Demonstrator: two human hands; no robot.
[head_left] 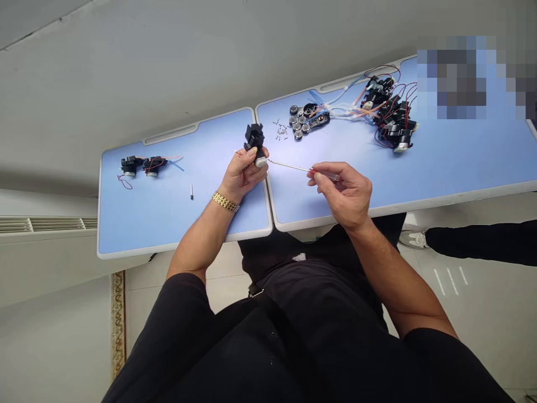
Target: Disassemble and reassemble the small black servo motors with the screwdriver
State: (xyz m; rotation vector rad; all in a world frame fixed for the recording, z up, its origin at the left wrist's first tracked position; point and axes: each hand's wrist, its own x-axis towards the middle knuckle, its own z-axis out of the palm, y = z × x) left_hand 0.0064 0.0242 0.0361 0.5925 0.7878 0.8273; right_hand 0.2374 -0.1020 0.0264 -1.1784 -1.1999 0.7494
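Observation:
My left hand (pixel 244 170) is closed around a black plastic assembly (pixel 254 136) with a pale round part at its lower end. It holds this piece above the seam between the two tabletops. In my right hand (pixel 346 190) is a screwdriver (pixel 293 166) with a thin metal shaft and a clear and red handle. The screwdriver's tip points left, close to the pale end of the black assembly; whether it touches I cannot tell. Small loose screws (pixel 282 132) lie scattered on the table just beyond the screwdriver.
Several black wired assemblies (pixel 392 115) are heaped at the right, with blue and orange tubes. Round metallic parts (pixel 298 123) sit beside the screws. Two more assemblies (pixel 143 165) and a small metal bit (pixel 192 192) lie on the left table. A person's leg (pixel 482 242) shows at right.

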